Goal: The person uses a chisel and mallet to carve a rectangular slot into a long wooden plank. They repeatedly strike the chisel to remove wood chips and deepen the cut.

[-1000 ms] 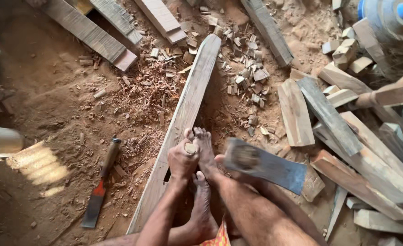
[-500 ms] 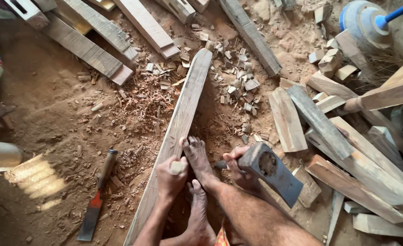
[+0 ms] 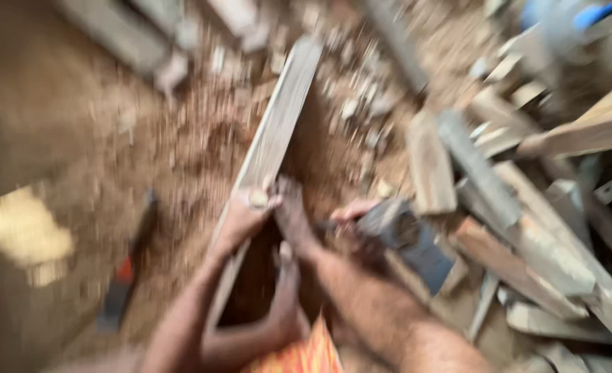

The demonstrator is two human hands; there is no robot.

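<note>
Head view: heavily motion-blurred; fine detail unreadable
Plank (image 3: 278,131): long pale board on its edge, running from lower centre up toward the top; wood chips and sawdust on the ground (image 3: 64,124) either side
Left hand (image 3: 245,215): clamped on the plank's top edge near its lower end; fingers curled over the wood, pressed together as far as the blur allows
Foot (image 3: 293,215): bare, set against the plank just beside the left hand
Right hand (image 3: 353,215): closed round the short handle of a hatchet (image 3: 409,242); individual fingers cannot be told; dark blade angled down and right, near the foot
Risk, blade: a glancing stroke off the narrow edge likely to land on foot or left fingers; both close to the cutting line
Risk, plank: on-edge board liable to tip or skid on loose chips
Nearby: red-handled chisel (image 3: 127,273) lying left, well apart; cut timber offcuts (image 3: 520,221) heaped right
</note>
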